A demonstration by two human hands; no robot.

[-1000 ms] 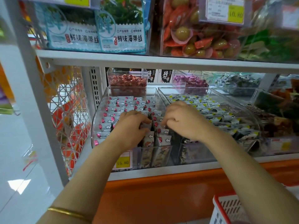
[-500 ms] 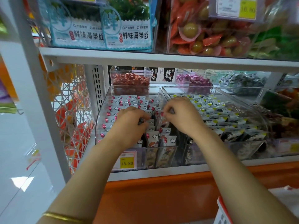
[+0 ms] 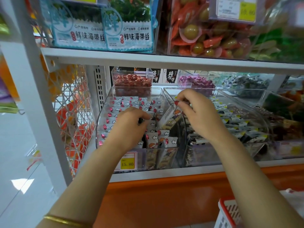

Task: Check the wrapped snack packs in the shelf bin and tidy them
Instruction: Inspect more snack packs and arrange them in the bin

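Note:
A clear curved shelf bin [image 3: 102,112] holds several rows of small white snack packs [image 3: 130,102] with red dots and cloud prints, standing on edge. My right hand [image 3: 199,116] pinches one snack pack [image 3: 170,116] by its top and holds it tilted above the bin's right side. My left hand [image 3: 130,127] lies among the packs in the middle of the bin, its fingers curled onto the rows; what they hold is hidden.
A second clear bin [image 3: 246,116] of black-and-white packs stands right of it. Small boxes of red [image 3: 131,83] and purple candy [image 3: 195,81] sit behind. A yellow price tag [image 3: 127,163] hangs at the front. A red-rimmed basket [image 3: 228,213] is at the lower right.
My right hand has risen out of the rows, lifting one snack pack up and to the right. My left hand has stayed among the packs.

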